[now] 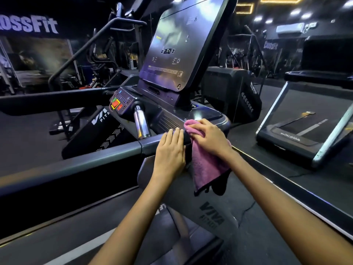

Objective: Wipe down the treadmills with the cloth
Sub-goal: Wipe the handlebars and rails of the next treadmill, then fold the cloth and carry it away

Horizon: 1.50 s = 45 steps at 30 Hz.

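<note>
Pink cloth (206,165) with a black edge trim, hanging at centre frame. Treadmill console (202,113) showing glossy black, its speaker grille (168,123) patterned with fine rows of dots. Control panel (119,101), left of centre, displaying one green and two red buttons inside a thin orange outline. Handrail (76,161) appearing dark grey. Chrome grip (141,121) reflecting a yellow patch. Black side cover (103,131) carrying white lettering and a white dotted pattern. White "CrossFit" sign (28,25) glowing at upper left.

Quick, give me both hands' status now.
Left hand: open, fingers straight, resting flat on the handrail.
Right hand: gripping the pink cloth against the console edge.
</note>
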### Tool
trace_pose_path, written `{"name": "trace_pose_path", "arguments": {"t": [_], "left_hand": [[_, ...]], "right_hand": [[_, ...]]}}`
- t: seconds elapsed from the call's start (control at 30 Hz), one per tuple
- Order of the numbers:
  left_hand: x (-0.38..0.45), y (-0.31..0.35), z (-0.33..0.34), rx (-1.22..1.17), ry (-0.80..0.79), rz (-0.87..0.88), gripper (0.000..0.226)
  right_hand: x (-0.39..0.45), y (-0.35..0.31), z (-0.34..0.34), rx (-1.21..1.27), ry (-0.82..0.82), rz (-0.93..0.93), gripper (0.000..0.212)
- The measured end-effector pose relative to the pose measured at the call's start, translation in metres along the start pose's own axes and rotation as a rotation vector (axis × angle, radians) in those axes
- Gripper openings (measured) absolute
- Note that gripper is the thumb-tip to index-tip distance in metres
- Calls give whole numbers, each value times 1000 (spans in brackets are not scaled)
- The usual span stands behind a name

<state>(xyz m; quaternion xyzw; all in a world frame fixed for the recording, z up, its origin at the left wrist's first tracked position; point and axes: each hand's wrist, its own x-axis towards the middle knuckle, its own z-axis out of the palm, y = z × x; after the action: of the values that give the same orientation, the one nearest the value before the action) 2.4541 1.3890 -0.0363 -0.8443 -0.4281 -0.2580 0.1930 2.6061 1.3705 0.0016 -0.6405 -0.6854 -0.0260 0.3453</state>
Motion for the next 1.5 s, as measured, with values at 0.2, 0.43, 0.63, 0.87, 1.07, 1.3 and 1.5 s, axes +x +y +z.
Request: {"name": "trace_pose_path", "arguments": {"t": [0.2,0.43,0.63,0.87,1.07,1.3,1.5], "left_hand": [[-19,-1,-23,-482,1,-88,54],[-30,-4,-55,-1090,13,-387,31],[-41,-11,-69,-1469,5,-561,25],[-95,-45,-94,-1440,-9,-686,19],[-185,-104,-133,-1331,90,-748,32],[-292,-152,-190,-1174,236,-935,39],[-363,-171,-235,-1005,312,-1041,50]], "right_hand": [[-12,-15,6,298,-33,-45,31],[-39,-49,18,781,-80,49,32],[-46,-63,6,736,-151,-24,46],[-75,-117,26,711,-113,-84,41],[-101,-189,55,953,-416,-201,35],[-135,-291,120,1010,-648,-393,36],[-176,-358,169,1083,-816,-572,26]]}}
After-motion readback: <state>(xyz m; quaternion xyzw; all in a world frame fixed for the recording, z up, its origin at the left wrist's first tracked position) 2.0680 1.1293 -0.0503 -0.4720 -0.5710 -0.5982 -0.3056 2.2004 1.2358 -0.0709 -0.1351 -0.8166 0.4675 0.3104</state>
